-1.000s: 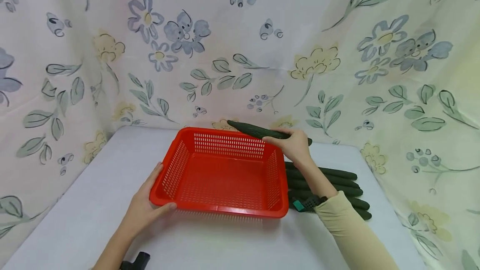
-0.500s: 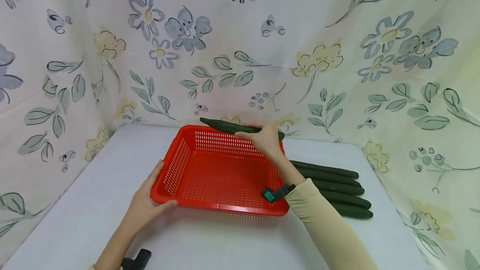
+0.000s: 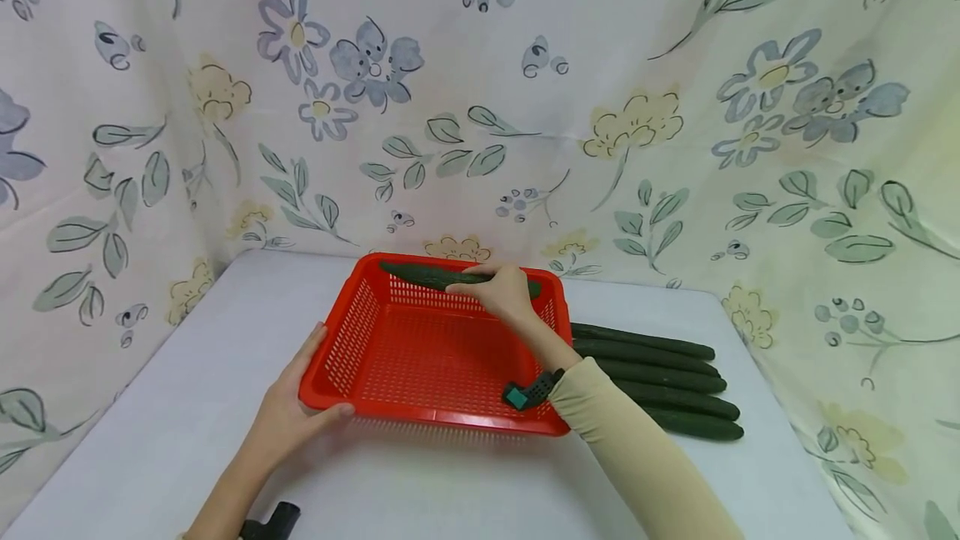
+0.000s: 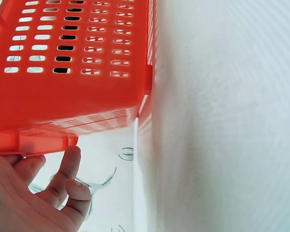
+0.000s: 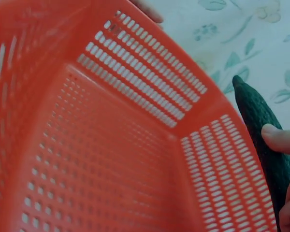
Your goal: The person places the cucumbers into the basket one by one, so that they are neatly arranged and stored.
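A long dark green cucumber [image 3: 420,275] lies sideways along the far side of the red plastic basket [image 3: 442,418]. My right hand [image 3: 504,293] pinches it from above between thumb and fingers. In the right wrist view the same cucumber [image 5: 257,113] appears along the basket's outer rim, with a fingertip pressing its skin. How far it has dipped below the rim, I cannot tell. At the basket's near left corner, my left hand [image 3: 288,407] holds the rim between thumb and fingers; from the left wrist, that hand's fingers [image 4: 70,162] show under the rim.
Several more cucumbers [image 3: 660,373] lie side by side on the white table [image 3: 420,490], right of the basket and partly behind the right forearm. A floral cloth [image 3: 480,90] hangs behind the table. The right wrist wears a dark band with a teal piece [image 3: 517,396].
My right hand has carried the cucumber leftward from beyond the basket's right end, then down against its far side. My left hand stays on the basket corner.
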A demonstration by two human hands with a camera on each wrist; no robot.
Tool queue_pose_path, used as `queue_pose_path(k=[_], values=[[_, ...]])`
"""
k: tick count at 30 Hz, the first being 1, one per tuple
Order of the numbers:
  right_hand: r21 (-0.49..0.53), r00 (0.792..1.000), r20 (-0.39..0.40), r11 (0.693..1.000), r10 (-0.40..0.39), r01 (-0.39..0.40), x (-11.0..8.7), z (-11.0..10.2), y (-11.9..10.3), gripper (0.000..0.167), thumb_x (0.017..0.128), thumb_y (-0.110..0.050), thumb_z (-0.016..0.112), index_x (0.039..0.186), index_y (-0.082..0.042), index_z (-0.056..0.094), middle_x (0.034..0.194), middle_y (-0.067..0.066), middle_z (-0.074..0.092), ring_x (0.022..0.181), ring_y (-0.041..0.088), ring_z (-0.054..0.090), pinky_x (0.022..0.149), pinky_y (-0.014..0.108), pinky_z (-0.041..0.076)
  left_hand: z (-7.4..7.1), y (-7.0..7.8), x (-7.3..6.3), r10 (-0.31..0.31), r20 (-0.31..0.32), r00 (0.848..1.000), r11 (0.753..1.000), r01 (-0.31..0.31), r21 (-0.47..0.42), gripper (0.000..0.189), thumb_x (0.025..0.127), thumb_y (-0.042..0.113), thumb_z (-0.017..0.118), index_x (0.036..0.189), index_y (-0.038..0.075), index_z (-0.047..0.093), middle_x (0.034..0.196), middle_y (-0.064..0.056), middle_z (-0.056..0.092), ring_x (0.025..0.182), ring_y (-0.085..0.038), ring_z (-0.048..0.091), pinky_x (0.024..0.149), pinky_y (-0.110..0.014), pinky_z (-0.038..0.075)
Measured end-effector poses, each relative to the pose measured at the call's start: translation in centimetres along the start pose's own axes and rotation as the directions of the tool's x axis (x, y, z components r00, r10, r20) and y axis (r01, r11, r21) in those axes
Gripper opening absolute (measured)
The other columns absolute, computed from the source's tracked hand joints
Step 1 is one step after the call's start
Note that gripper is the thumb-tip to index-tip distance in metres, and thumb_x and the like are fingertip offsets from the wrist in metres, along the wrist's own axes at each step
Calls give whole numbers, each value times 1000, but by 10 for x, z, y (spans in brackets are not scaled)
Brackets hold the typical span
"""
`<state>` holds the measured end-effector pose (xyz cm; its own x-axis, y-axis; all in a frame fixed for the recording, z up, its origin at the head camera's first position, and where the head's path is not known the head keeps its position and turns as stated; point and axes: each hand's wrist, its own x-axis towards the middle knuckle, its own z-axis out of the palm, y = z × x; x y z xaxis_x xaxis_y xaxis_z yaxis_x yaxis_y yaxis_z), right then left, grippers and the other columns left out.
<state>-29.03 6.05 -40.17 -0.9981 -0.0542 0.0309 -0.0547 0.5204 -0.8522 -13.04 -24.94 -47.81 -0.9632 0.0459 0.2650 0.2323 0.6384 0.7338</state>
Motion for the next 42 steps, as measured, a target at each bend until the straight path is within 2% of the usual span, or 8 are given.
queue_pose_path(k=[2,5,9,16,24,32,37,42], values=[[-5,999,16,1000,29,-29,0,4,3,40,77,-41,96,109,-21,86,133,3,72,113,25,63,67,29,46,0,0,1,8,-2,1000,1000,-8,1,121,79,31,94,172,29,16,175,-12,25,146,-45,46,98,-50,57],[-5,998,34,998,60,-60,0,10,9,38,76,-39,97,107,-20,87,125,2,75,107,24,62,67,29,44,0,1,1,14,-3,1000,1000,-14,3,121,79,30,94,172,26,17,176,-12,25,147,-44,45,99,-50,56],[-20,996,36,997,80,-80,1,21,18,38,74,-35,99,104,-16,87,120,3,76,103,22,62,71,30,49,1,2,1,11,-2,1000,1000,-11,-9,119,80,31,93,172,25,18,176,-13,25,148,-46,42,99,-61,55],[-51,996,8,995,84,-83,5,41,32,40,72,-32,100,104,-12,87,121,7,77,104,24,65,75,31,53,-1,1,0,1,-4,1000,1000,-1,-1,120,80,32,93,172,27,16,176,-12,24,149,-48,40,102,-65,50],[18,985,3,985,172,-172,-3,51,39,32,75,-25,99,102,-14,86,124,7,74,98,23,64,70,29,51,1,1,-1,2,-6,1000,1000,-2,0,120,79,30,94,172,24,18,176,-12,24,150,-48,40,102,-64,51],[15,991,-10,991,133,-132,-2,49,37,31,77,-21,98,105,-13,86,105,2,81,103,24,70,82,38,60,1,5,1,-10,-1,1000,1000,10,-7,120,80,33,93,172,27,17,176,-12,24,150,-49,39,101,-65,51],[17,992,-21,992,122,-122,1,46,33,34,77,-23,98,106,-12,85,103,3,81,103,23,71,85,38,59,1,7,1,-14,7,1000,1000,14,-2,120,80,35,93,172,28,16,176,-12,24,150,-49,39,102,-65,51],[71,995,34,993,94,-96,5,39,28,37,80,-24,96,112,-10,84,108,5,80,103,26,71,87,41,60,0,6,1,-7,-1,1000,1000,7,17,122,79,33,94,172,28,16,174,-14,28,147,-47,44,100,-59,55]])
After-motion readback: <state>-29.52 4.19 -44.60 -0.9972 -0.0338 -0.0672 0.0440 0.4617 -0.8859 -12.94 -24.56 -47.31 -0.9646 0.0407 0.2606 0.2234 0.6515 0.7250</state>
